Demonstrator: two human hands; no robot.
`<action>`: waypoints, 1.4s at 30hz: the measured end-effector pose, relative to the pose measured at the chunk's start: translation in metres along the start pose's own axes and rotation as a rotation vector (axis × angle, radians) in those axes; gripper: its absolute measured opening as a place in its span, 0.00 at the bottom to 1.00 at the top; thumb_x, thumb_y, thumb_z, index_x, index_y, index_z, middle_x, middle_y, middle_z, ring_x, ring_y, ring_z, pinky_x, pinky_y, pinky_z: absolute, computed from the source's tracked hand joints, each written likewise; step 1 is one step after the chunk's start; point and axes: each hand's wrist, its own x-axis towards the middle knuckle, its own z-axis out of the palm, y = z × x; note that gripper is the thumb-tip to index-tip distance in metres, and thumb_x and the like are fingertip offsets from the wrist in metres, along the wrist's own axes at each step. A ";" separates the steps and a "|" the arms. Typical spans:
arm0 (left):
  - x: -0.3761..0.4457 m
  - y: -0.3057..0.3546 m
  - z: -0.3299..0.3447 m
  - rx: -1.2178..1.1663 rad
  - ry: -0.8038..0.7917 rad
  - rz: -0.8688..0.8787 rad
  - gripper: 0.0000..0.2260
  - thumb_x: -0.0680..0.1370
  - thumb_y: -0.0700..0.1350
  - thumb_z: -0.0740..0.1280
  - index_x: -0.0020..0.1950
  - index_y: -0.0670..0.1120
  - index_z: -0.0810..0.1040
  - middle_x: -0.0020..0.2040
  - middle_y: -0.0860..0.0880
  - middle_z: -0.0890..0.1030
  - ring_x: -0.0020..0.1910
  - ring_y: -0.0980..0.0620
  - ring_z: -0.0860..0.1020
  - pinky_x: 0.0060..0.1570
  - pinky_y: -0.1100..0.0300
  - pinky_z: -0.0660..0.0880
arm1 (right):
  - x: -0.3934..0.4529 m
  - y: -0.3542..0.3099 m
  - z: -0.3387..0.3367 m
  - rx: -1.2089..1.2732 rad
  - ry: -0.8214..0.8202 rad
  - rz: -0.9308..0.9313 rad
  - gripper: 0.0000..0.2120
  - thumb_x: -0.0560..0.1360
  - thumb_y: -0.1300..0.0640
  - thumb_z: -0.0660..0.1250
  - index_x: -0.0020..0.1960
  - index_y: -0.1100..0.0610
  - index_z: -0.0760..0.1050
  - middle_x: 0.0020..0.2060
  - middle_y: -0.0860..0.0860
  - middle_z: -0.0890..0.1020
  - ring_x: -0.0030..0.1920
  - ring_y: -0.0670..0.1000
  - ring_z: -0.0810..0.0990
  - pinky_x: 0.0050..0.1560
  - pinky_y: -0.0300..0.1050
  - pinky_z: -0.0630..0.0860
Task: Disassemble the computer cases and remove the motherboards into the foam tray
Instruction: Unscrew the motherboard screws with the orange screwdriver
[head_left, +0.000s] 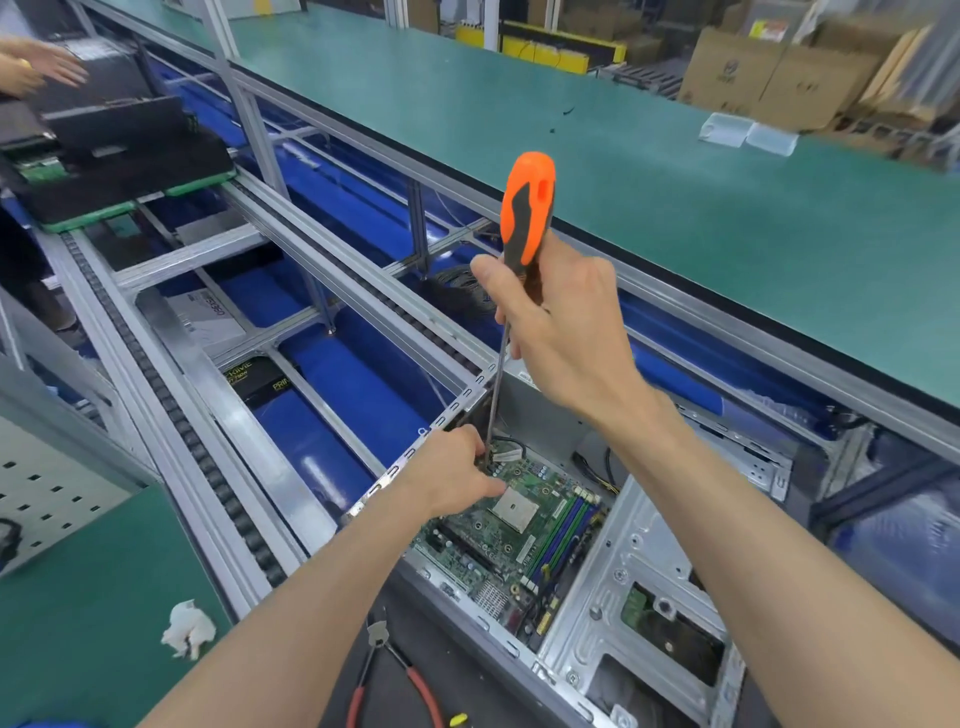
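Note:
An open grey computer case (644, 587) lies on its side before me, with a green motherboard (514, 530) still inside. My right hand (561, 322) grips a long screwdriver (527, 208) with an orange and black handle. Its shaft runs down to the board's far left corner. My left hand (457, 473) is at that same corner, fingers curled around the shaft tip by a small cable connector. Exactly what the fingers pinch is hidden.
Red-handled pliers (395, 675) lie by the case's near edge. A crumpled white cloth (187, 629) sits on the green mat at left. Conveyor rails (218, 467) run away to the upper left, carrying a black case on a green pallet (119, 171). Another person's hands (36, 67) reach in there.

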 end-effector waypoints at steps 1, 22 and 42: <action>0.002 0.002 0.004 -0.018 -0.006 -0.025 0.21 0.72 0.59 0.75 0.53 0.46 0.74 0.37 0.49 0.78 0.33 0.53 0.75 0.30 0.58 0.68 | 0.001 -0.001 -0.003 -0.008 0.014 -0.002 0.14 0.81 0.49 0.63 0.38 0.47 0.65 0.27 0.52 0.77 0.30 0.52 0.75 0.40 0.49 0.71; 0.008 0.012 0.021 -0.167 -0.001 -0.151 0.17 0.86 0.47 0.57 0.49 0.38 0.79 0.30 0.49 0.70 0.29 0.46 0.72 0.31 0.58 0.71 | -0.016 0.009 -0.019 -0.051 0.060 -0.050 0.07 0.83 0.56 0.60 0.48 0.57 0.70 0.29 0.54 0.78 0.29 0.57 0.75 0.37 0.56 0.71; -0.025 -0.020 -0.067 -0.733 0.047 0.323 0.14 0.67 0.37 0.63 0.46 0.43 0.85 0.25 0.48 0.58 0.26 0.51 0.53 0.29 0.59 0.53 | -0.054 0.030 0.049 0.093 -0.167 0.023 0.09 0.82 0.54 0.63 0.45 0.50 0.65 0.27 0.50 0.78 0.30 0.54 0.78 0.39 0.56 0.74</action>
